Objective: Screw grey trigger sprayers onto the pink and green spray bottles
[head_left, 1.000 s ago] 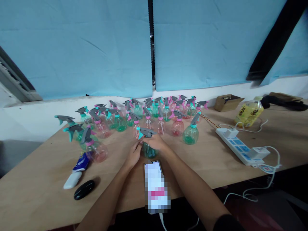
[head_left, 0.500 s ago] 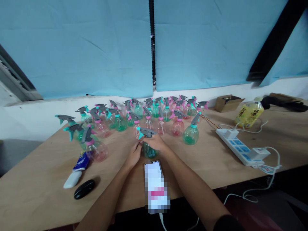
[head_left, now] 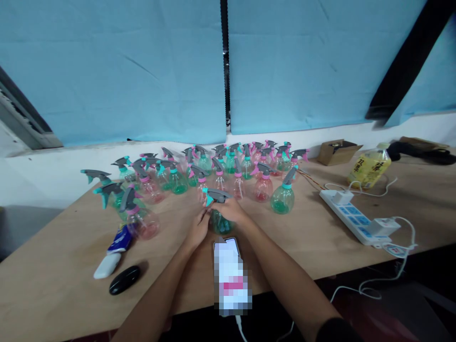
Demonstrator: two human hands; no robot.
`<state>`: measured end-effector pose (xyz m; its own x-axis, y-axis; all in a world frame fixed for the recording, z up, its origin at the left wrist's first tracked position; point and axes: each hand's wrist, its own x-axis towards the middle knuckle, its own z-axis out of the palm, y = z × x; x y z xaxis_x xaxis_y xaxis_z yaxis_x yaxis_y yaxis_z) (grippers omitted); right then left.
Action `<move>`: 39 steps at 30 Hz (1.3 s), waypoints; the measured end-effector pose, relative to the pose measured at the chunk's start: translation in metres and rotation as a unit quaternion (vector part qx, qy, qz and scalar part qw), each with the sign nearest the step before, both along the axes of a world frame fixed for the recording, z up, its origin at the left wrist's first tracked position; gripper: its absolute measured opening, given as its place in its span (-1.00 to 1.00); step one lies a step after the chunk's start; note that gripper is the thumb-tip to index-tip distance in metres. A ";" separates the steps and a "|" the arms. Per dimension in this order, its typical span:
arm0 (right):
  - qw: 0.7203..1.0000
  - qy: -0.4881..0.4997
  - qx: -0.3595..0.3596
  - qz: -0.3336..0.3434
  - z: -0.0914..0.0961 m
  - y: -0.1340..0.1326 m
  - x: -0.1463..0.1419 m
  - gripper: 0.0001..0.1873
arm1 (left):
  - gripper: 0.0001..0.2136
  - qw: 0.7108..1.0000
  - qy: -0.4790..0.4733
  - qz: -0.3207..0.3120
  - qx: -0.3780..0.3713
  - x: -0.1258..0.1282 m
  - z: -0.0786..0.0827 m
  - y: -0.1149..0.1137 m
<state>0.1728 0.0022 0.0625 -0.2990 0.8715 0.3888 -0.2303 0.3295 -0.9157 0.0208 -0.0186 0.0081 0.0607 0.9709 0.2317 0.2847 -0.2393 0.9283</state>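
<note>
A small green spray bottle with a grey trigger head and teal nozzle stands on the wooden table in front of me. My left hand cups the bottle's body from the left. My right hand wraps over its neck just under the trigger head. Behind it stand several more green and pink spray bottles, spread from the left to the middle of the table.
A phone with a cable lies near the front edge between my forearms. At the left lie a blue-and-white tube and a black oval object. At the right are a white power strip, a yellow bottle and a small cardboard box.
</note>
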 end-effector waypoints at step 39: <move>0.974 -0.193 0.072 -0.094 -0.042 -0.006 -0.016 -0.61 | -0.74 0.959 0.065 0.173 0.215 -0.006 0.016 -0.036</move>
<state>0.1568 -0.0037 0.0203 -0.2870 0.8698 0.4014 0.1982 0.4638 -0.8635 0.0144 -0.0550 0.0243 -0.1934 0.7545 0.6272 0.5226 -0.4618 0.7167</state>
